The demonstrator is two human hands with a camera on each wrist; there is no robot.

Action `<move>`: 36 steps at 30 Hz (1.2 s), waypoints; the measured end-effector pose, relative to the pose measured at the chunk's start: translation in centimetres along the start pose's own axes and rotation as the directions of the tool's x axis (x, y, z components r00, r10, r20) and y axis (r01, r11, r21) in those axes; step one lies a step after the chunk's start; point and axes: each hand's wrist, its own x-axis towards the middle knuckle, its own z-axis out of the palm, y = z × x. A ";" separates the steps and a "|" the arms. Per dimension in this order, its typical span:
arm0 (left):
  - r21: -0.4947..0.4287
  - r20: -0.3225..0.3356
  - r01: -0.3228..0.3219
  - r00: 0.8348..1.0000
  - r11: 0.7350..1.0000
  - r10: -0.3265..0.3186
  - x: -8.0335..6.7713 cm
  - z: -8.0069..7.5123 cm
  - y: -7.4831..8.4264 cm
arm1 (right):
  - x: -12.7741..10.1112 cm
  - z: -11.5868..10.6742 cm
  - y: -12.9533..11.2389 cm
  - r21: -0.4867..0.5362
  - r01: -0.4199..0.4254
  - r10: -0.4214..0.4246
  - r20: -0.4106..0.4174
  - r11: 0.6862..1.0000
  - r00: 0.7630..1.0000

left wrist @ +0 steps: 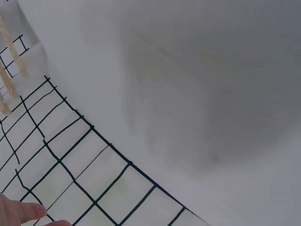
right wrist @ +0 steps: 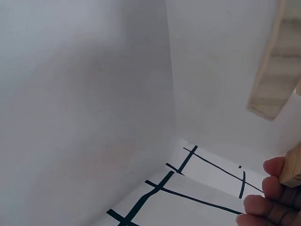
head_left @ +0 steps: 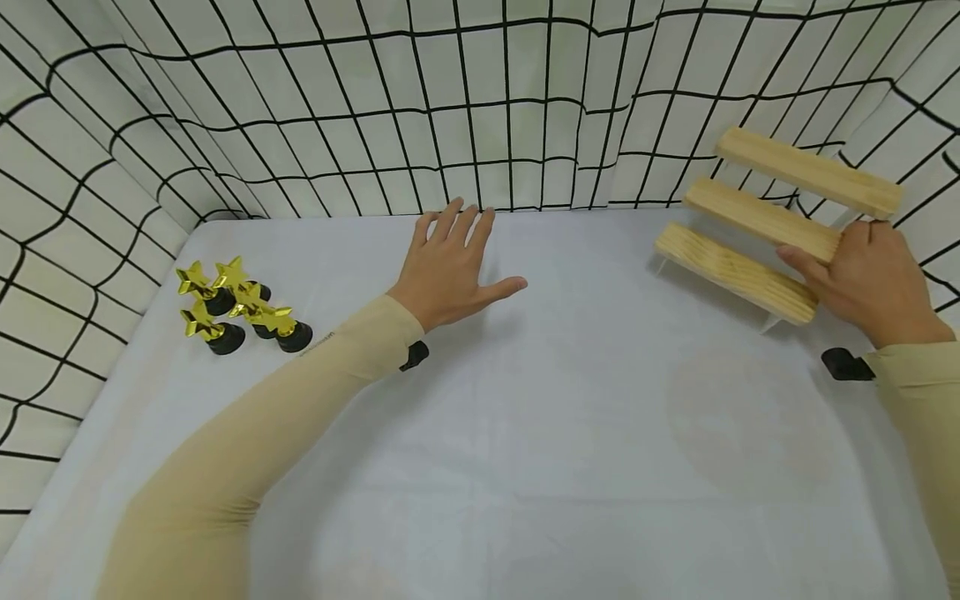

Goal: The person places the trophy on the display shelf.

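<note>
Grip of the right hand [head_left: 873, 279] is closed on the right end of the three-tier wooden stand [head_left: 772, 221], at the far right of the white-covered bench [head_left: 525, 433], thumb across the middle slat. Judged step: positioning the stand; the next move calls for a level, steady shift. Left hand [head_left: 450, 267] lies flat mid-bench, fingers spread, holding nothing, well apart from four gold star trophies [head_left: 240, 307].

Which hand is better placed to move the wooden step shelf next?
Right, likely. The right hand already grips the wooden step shelf at its near end. The left hand is open over the white cloth, well away.
</note>
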 end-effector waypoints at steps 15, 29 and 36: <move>-0.002 0.004 -0.018 1.000 1.000 0.018 3.9 0.0 3.4 | -0.5 -0.1 -0.6 -0.038 0.066 -0.070 -0.100 0.997 0.993; -0.006 0.003 -0.032 0.999 0.999 0.032 7.6 0.4 6.9 | -1.2 0.2 -2.0 -0.036 0.140 -0.143 -0.126 0.990 0.982; -0.018 -0.012 -0.048 0.999 0.999 0.048 8.6 1.0 8.6 | -2.1 0.7 -2.3 -0.023 0.179 -0.181 -0.166 0.984 0.969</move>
